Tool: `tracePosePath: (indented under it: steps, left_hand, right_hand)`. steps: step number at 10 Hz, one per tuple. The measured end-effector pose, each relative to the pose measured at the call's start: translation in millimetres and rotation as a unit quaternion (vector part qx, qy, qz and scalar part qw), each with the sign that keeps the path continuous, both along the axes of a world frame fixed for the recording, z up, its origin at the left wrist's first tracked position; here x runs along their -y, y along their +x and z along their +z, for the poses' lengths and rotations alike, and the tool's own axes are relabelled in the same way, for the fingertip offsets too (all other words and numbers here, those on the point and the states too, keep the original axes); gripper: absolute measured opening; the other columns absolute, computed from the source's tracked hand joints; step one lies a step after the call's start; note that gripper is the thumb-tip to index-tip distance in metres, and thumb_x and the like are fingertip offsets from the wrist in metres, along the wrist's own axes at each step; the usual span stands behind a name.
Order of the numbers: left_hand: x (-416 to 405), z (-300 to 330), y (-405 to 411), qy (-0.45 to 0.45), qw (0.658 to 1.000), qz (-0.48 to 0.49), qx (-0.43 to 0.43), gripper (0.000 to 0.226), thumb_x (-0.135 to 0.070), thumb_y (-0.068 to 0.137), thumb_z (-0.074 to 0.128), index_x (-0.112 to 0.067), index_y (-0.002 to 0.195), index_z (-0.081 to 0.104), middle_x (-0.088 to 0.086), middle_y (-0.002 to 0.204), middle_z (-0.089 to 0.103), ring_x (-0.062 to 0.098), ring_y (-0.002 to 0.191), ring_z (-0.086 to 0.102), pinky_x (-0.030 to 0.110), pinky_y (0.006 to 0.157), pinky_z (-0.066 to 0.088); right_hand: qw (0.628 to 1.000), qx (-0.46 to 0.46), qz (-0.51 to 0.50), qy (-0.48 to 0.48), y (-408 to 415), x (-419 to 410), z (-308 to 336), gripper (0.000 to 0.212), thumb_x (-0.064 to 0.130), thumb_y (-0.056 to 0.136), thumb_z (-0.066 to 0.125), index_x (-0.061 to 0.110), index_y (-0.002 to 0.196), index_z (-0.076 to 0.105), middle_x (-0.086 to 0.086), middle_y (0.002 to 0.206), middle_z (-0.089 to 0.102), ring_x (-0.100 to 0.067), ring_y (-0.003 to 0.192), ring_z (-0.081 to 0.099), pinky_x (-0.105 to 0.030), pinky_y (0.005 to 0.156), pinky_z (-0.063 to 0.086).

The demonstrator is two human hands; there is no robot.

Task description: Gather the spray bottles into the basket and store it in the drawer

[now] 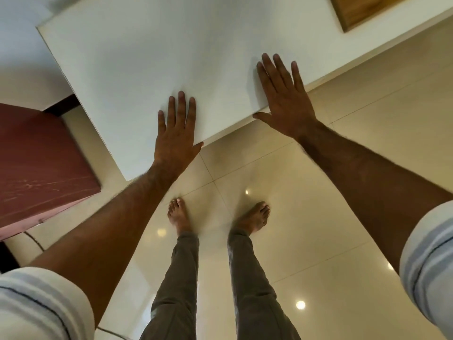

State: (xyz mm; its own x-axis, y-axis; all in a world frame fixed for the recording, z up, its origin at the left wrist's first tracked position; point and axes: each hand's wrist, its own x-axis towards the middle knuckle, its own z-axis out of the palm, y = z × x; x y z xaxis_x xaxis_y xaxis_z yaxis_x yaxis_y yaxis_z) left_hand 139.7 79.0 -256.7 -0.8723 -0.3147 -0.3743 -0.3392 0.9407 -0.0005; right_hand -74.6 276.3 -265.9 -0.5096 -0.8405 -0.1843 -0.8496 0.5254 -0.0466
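A wide white panel point(137, 77), which looks like the flat front of the drawer, fills the upper middle of the head view. My left hand point(177, 133) lies flat on it near its lower edge, fingers spread and holding nothing. My right hand point(284, 99) presses flat on the panel's right edge, fingers apart, also holding nothing. No spray bottles and no basket are in sight.
A dark red wooden box or cabinet point(36, 163) stands at the left, close to the panel. A wooden-framed piece point(360, 11) sits at the top right. Glossy beige floor tiles point(343, 192) lie below, with my bare feet point(179, 214) just under the panel.
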Motion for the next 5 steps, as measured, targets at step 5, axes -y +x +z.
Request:
tracePosePath:
  steps: [5]
  left_hand:
    - [23, 63, 0, 0.018, 0.998, 0.061, 0.0, 0.087, -0.053, 0.1, 0.042, -0.01, 0.16, -0.005, 0.013, 0.169, -0.01, 0.03, 0.157, -0.006, 0.054, 0.126, 0.008]
  right_hand:
    - [0.981, 0.086, 0.047, 0.17, -7, 24, 61, 0.11, 0.061, 0.09, 0.055, 0.008, 0.155, -0.016, -0.011, 0.165, -0.02, -0.028, 0.154, -0.013, -0.049, 0.125, -0.001]
